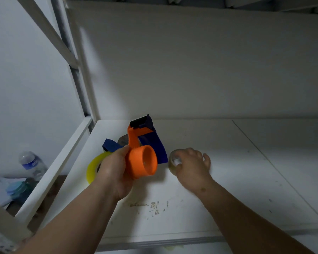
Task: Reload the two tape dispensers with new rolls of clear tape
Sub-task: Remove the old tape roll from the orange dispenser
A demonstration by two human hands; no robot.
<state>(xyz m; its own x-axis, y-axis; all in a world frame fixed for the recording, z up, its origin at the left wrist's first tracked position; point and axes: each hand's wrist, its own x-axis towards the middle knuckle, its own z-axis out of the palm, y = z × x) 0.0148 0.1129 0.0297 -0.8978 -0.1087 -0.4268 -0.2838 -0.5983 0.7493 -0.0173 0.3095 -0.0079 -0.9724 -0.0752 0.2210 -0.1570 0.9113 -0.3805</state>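
My left hand (116,167) holds an orange and blue tape dispenser (141,153) above the white shelf, its empty orange hub facing right and its black roller at the top. To its right, my right hand (191,165) rests over a clear tape roll (173,160) that lies on the shelf, fingers curled around it. A yellowish tape roll (94,166) lies on the shelf behind my left wrist. A second blue dispenser (109,144) lies behind the held one, mostly hidden, next to a greyish roll (123,140).
The white shelf board (228,171) has a back wall, a seam on the right and scuff marks near the front. White frame posts (77,74) stand at the left. Below on the left are a water bottle (32,165) and papers (0,189).
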